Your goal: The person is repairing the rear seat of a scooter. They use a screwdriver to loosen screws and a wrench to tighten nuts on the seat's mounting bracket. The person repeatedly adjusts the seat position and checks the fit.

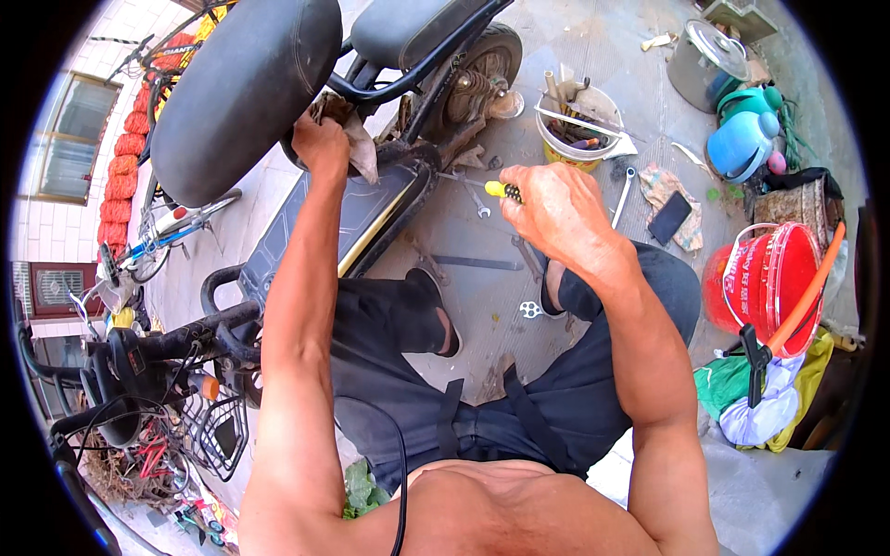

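Note:
My right hand (561, 211) is closed round the yellow-and-black handle of a screwdriver (503, 190). The thin shaft points left, toward the frame of an electric scooter (324, 218). My left hand (322, 148) is raised beside the scooter's black seat (250, 97), with its fingers curled on a crumpled greyish rag (360, 148); its fingertips are partly hidden. Below the rag lies the scooter's dark footboard. On the ground between my feet and the scooter are a small wrench (480, 204), a flat dark metal bar (477, 263) and a silver multi-hole spanner (530, 309).
A white tool bucket (579, 153) stands ahead. To the right are a long wrench (624, 197), a phone (669, 218) on a patterned cloth, a red bucket (765, 287), a blue jug (742, 146) and a lidded metal pot (700, 69). Handlebars (176, 334) stand at my left.

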Motion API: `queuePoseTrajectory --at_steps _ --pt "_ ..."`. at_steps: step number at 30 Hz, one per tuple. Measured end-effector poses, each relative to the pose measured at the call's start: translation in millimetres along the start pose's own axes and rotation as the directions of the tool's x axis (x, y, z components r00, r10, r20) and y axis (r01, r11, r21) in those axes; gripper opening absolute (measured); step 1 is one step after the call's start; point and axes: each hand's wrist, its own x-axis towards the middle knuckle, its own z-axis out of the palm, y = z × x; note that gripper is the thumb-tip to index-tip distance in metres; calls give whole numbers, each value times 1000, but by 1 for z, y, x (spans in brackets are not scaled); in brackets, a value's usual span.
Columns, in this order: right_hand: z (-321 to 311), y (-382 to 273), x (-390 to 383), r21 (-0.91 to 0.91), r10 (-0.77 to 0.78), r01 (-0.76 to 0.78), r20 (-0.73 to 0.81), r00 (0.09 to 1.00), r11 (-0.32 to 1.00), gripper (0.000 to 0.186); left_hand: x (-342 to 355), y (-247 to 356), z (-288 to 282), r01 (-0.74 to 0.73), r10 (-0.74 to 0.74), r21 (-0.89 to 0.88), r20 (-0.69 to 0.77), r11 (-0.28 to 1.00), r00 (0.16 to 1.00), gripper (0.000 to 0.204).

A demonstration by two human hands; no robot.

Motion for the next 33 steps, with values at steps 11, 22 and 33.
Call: queuePoseTrajectory --at_steps 11,22,33 --pt "2 -5 7 -8 15 -15 41 999 1000 15 54 -71 69 -49 42 53 124 997 991 34" --pt "5 -4 8 13 -53 53 18 998 999 23 -35 45 -28 -189 232 -217 193 958 953 22" --pt "11 -2 4 49 -112 118 -105 988 992 11 52 77 24 -596 554 244 224 765 802 15"
